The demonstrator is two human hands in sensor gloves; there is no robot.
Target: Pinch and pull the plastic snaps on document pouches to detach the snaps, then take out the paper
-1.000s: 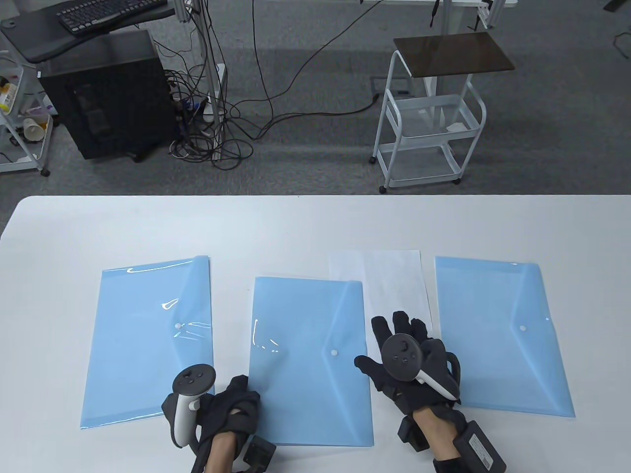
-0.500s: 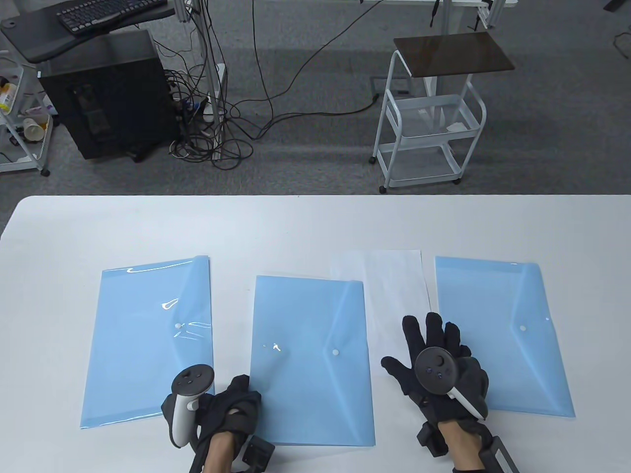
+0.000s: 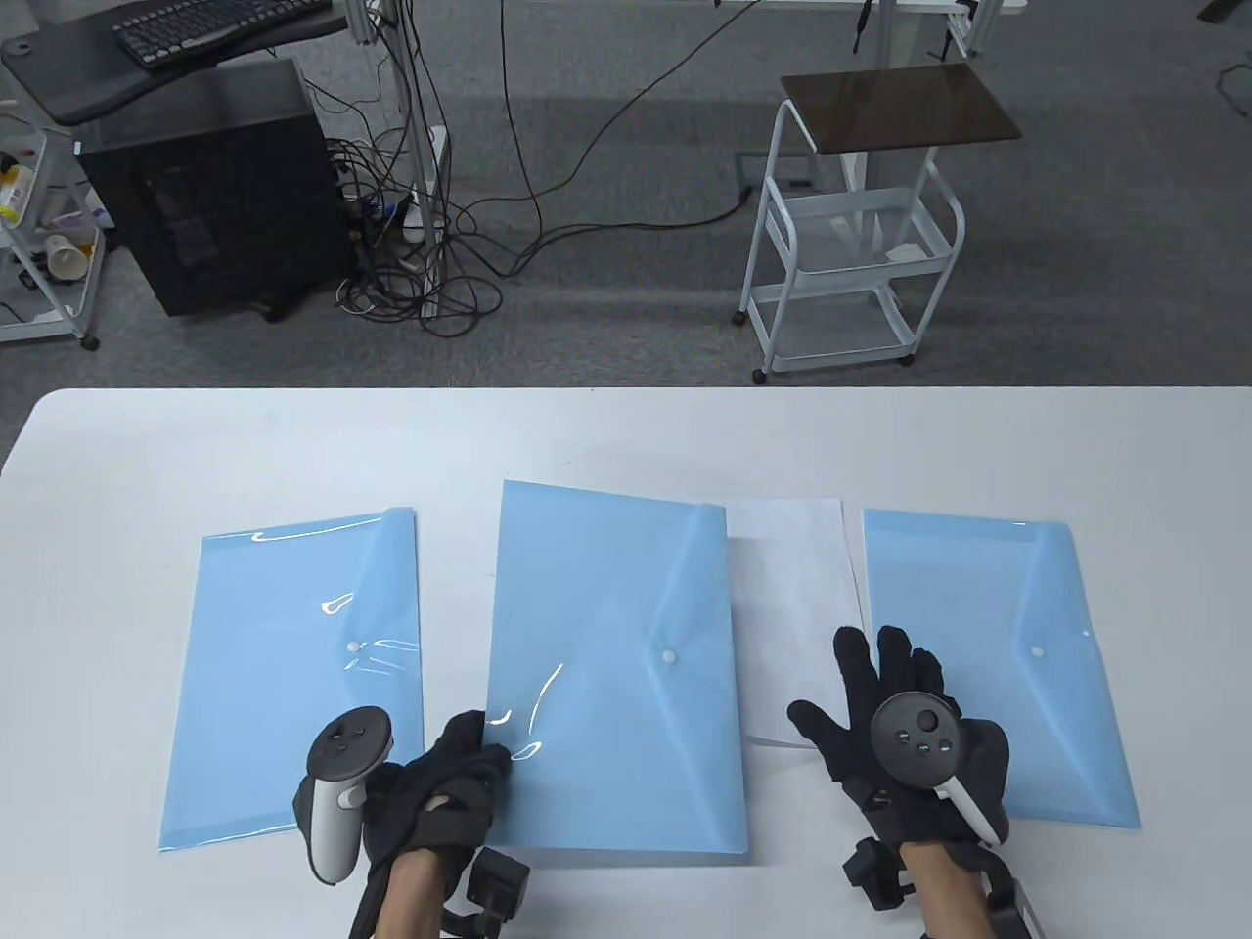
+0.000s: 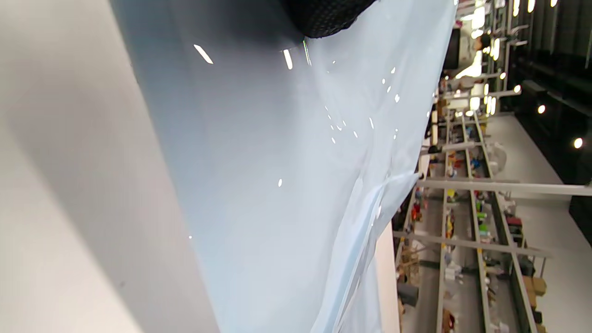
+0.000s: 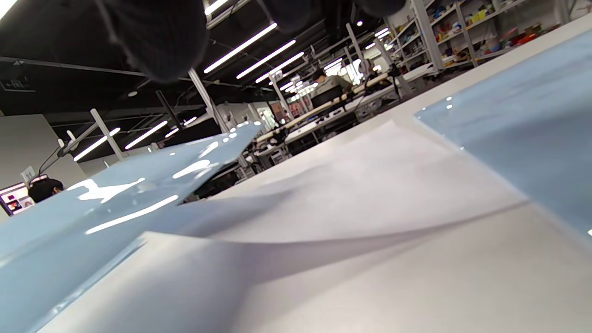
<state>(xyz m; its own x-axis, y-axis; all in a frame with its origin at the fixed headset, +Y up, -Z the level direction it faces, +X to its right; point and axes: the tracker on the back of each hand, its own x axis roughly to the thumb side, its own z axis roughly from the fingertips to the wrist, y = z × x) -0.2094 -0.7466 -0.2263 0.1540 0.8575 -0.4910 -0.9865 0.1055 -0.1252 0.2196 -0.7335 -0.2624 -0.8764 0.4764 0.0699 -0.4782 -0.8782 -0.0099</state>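
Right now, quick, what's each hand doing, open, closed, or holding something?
Left hand: grips the near-left edge of the middle pouch.
Right hand: open, fingers spread flat over the paper.

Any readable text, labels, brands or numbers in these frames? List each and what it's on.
None readable.
The three blue pouches and the white paper: no print visible.
The keyboard at the table view's top left: keys too small to read.
The trackers on the left hand and right hand: only buttons, no legible marks.
Shelves and signs behind, in the wrist views: blurred.
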